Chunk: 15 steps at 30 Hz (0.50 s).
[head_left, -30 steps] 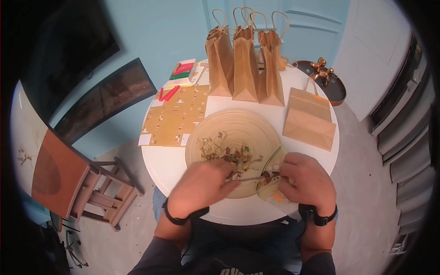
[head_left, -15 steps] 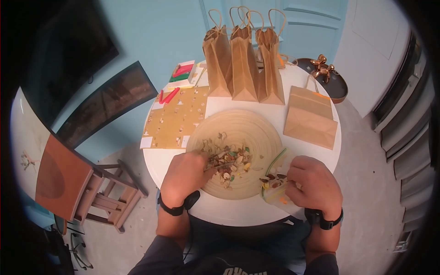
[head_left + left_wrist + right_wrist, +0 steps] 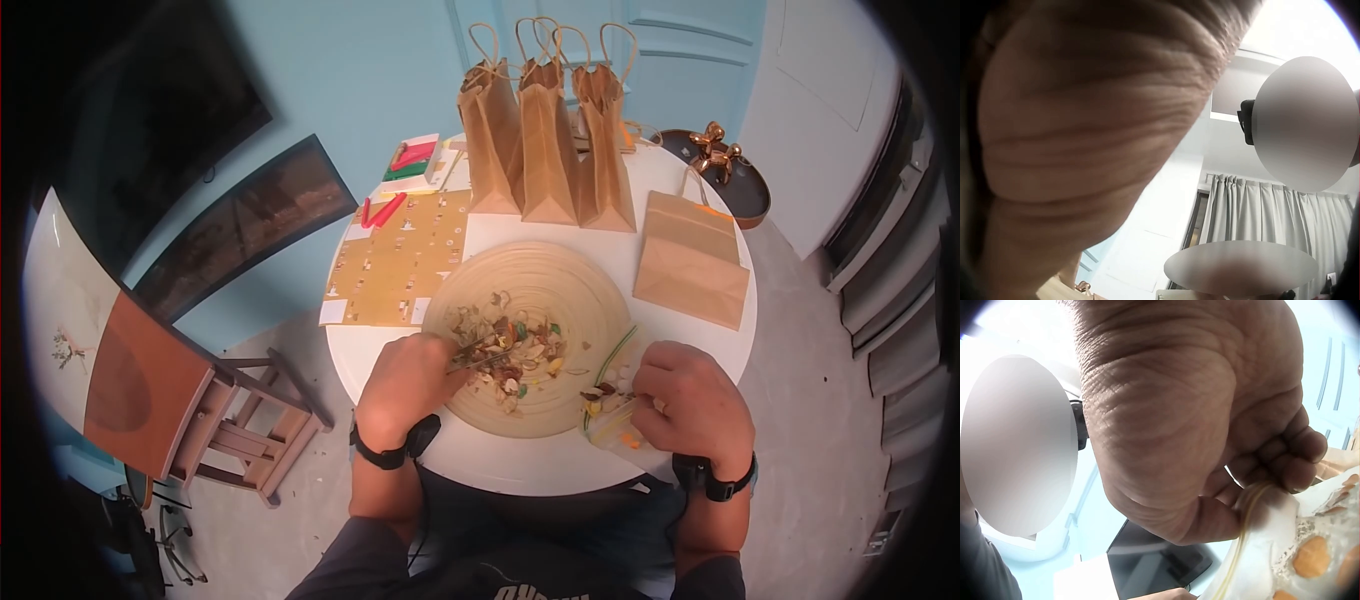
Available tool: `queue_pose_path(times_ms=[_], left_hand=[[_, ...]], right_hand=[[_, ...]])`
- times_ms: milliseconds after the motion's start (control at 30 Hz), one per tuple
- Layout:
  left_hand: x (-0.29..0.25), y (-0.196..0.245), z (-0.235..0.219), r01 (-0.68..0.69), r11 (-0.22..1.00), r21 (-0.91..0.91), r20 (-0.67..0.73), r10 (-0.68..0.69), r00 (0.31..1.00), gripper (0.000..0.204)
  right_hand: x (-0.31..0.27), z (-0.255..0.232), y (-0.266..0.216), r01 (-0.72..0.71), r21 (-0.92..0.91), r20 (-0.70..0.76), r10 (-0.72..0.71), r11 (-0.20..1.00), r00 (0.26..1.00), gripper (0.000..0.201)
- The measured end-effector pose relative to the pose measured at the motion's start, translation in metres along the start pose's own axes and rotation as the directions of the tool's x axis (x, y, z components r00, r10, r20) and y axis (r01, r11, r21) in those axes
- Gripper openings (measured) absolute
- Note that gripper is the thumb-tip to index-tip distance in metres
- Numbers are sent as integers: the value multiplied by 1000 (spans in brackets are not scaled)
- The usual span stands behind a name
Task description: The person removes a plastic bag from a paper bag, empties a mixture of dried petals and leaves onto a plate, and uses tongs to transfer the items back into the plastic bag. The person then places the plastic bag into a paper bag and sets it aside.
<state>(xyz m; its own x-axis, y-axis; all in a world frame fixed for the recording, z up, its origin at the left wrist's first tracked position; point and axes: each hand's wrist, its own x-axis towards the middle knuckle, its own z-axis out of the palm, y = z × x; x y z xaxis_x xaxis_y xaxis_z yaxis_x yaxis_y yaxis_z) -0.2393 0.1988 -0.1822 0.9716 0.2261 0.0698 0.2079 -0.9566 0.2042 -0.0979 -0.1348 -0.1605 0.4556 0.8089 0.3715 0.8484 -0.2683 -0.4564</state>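
Over the near left of a round wooden plate (image 3: 590, 275), my left hand (image 3: 405, 385) holds a pair of thin metal tweezers (image 3: 487, 359), their two prongs pointing into a heap of dried petals and leaves (image 3: 535, 350). My right hand (image 3: 692, 395) pinches the edge of a clear zip bag (image 3: 610, 432) with a green seal strip, right of the plate. Dark and yellow dried pieces (image 3: 592, 402) show at the bag's mouth. In the right wrist view, thumb and fingers grip the bag's rim, and orange pieces (image 3: 1312, 556) show through the plastic. The left wrist view shows only the heel of the hand.
Three brown paper bags (image 3: 548, 160) stand at the back of the white round table (image 3: 375, 355). Another paper bag (image 3: 690, 260) lies flat at right. Patterned brown paper (image 3: 395, 265), pink sticks (image 3: 385, 211) and a small box (image 3: 412, 165) sit at left.
My left hand has drawn the tweezers leftward from the bag's mouth to the heap on the plate. The right hand keeps its grip on the bag. The head view has shifted slightly.
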Motion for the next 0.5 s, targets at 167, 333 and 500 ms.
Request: queue_pose_path(times_ms=[167,333,500], left_hand=[[0,1,8,-49,998,34,-41,50,998,26],[1,4,7,-52,997,50,-41,54,998,24],[-2,6,-2,-95,995,15,-110,96,989,26]], right_hand=[[3,1,-2,-11,-7,18,11,1000,1000,10],[3,2,-3,-6,-1,15,6,1000,1000,9],[3,1,-2,-12,16,18,12,1000,1000,10]])
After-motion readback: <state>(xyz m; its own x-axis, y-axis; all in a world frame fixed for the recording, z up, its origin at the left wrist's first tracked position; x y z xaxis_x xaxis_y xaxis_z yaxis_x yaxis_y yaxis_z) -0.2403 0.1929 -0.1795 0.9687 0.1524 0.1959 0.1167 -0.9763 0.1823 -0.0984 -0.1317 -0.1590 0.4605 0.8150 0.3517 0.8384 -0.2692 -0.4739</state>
